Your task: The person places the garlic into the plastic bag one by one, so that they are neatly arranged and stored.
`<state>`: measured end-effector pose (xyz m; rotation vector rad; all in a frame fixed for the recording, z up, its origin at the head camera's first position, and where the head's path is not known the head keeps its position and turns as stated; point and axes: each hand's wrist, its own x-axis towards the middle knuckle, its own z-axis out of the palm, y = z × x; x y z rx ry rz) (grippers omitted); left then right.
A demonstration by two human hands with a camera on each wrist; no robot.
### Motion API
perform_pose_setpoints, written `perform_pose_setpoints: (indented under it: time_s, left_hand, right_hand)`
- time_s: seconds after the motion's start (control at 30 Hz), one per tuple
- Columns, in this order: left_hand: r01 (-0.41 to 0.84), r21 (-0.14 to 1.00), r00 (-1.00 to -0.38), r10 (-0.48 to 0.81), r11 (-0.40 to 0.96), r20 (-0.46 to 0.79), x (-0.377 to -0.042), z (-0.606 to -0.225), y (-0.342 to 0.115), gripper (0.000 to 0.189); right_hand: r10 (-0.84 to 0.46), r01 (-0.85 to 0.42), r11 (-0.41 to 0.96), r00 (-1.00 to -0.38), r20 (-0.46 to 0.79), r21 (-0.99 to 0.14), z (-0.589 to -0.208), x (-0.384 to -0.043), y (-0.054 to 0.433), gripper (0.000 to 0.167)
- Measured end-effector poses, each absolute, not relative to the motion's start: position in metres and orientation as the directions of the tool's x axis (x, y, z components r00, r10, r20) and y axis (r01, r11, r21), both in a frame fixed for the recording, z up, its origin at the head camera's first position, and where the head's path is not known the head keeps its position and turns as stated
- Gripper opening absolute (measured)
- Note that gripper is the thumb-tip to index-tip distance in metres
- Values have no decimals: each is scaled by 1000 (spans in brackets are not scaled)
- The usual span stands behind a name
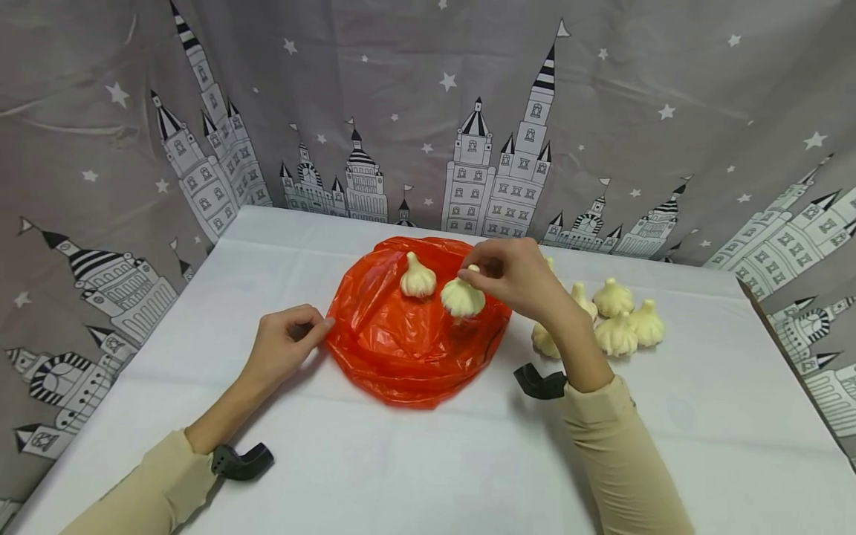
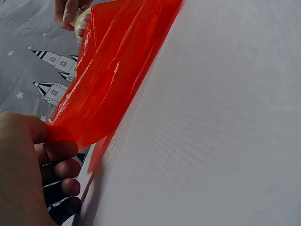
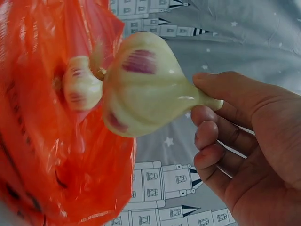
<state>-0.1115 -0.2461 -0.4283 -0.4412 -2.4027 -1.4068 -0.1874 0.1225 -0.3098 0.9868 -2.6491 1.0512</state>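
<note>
A red plastic bag (image 1: 381, 334) lies spread in the middle of the white table, its rim raised all round. My left hand (image 1: 284, 342) pinches the bag's left edge between thumb and forefinger, which the left wrist view shows close up. Over the bag's right part, my right hand (image 1: 521, 279) holds a garlic bulb (image 1: 463, 299) by its stem, root end down. In the right wrist view that same garlic bulb (image 3: 146, 87) shows purple patches on pale skin. Another garlic bulb (image 1: 417, 279) sits inside the bag, just left of the held one.
Several more garlic bulbs (image 1: 617, 334) stand grouped on the table to the right, partly hidden behind my right forearm. A grey curtain (image 1: 401, 89) printed with castles and stars hangs behind the white table (image 1: 428, 468).
</note>
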Motion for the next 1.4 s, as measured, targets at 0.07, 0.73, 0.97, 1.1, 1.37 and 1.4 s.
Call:
perform_pose_setpoints:
  time_s: [0.07, 0.73, 0.97, 1.1, 1.37, 1.4]
  left_hand:
    - [416, 779, -901, 99, 468, 421, -111, -428, -246, 25]
    - [416, 770, -901, 100, 483, 423, -113, -432, -245, 26]
    - [412, 772, -902, 99, 484, 419, -112, -430, -246, 26]
    - [413, 772, -902, 99, 483, 421, -112, -430, -247, 26]
    - [421, 769, -898, 101, 482, 429, -113, -431, -246, 27]
    - [421, 770, -898, 101, 480, 428, -113, -430, -245, 27]
  right_hand:
    - [-531, -615, 545, -779, 334, -569, -309, -189, 117, 4]
    - [-599, -635, 435, -733, 322, -638, -316, -205, 68, 8]
    - [-655, -683, 404, -680, 329, -609, -322, -211, 51, 9]
    - [-660, -689, 406, -676, 328, -600, -327, -214, 43, 13]
    - [-688, -695, 436, -667, 286, -572, -338, -217, 31, 12]
    - [-692, -697, 438, -665, 281, -568, -339, -217, 30, 13]
